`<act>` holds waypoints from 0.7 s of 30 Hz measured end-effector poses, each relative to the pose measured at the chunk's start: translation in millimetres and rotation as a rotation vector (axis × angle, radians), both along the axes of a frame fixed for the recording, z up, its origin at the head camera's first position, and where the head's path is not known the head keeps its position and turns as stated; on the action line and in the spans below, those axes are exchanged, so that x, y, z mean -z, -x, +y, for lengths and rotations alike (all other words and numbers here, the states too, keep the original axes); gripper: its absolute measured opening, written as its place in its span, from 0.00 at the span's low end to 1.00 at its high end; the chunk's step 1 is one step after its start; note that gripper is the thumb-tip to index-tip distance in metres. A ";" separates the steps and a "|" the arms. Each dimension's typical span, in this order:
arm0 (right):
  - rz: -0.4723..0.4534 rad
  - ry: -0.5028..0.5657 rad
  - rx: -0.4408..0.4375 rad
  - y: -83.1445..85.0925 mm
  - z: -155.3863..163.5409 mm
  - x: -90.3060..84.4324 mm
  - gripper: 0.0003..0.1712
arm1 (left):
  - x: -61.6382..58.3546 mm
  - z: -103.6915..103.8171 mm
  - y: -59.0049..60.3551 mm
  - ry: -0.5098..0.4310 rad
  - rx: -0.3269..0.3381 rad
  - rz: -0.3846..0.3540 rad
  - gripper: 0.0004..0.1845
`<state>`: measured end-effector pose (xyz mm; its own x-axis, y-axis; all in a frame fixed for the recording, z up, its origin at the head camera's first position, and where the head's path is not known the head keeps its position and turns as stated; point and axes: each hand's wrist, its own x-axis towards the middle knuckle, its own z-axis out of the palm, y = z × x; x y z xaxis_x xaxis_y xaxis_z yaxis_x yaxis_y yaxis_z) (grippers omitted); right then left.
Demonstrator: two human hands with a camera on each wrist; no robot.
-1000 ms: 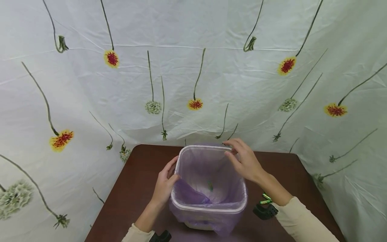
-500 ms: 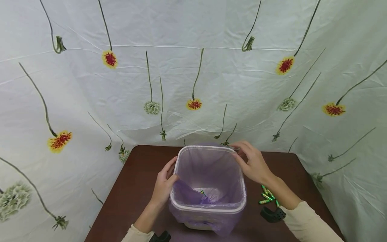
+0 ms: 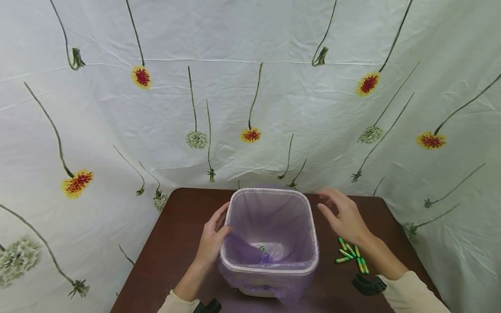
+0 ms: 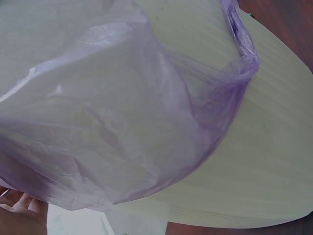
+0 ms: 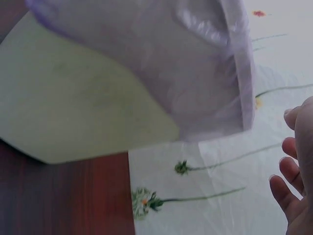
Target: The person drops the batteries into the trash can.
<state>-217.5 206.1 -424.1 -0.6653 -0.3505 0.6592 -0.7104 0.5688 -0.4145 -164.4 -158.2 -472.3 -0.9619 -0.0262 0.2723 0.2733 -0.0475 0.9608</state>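
— Bin point(image 3: 270, 265), where is it standing?
— On the table point(image 3: 172, 243), in the middle, with a purple bag point(image 3: 250, 254) inside and folded over the rim.
— What is the left hand point(image 3: 213, 237) doing?
— It holds the left rim, thumb curled inside on the bag.
— And the right hand point(image 3: 346, 215)?
— Fingers are relaxed, holding nothing, just right of the bin. Green batteries point(image 3: 350, 254) lie near its wrist.

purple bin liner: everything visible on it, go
The purple bin liner is thin, translucent, crinkled plastic lining a pale square bin that stands upright on the brown table. Its edge is folded over the rim and hangs down the outside in loose folds. Inside, it sags at the near left corner. The left hand grips rim and liner there; the right hand is clear of it.
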 end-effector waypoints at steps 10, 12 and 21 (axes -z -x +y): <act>0.007 0.017 0.101 -10.7 34.4 20.9 0.21 | 1.6 -0.1 0.7 0.004 -0.003 0.004 0.37; 0.008 0.021 0.124 -13.2 41.1 26.0 0.21 | 1.2 -0.4 0.4 0.003 -0.002 0.007 0.37; -0.014 0.064 0.224 -27.4 72.2 60.5 0.21 | 0.2 -0.4 0.6 -0.004 0.009 0.003 0.37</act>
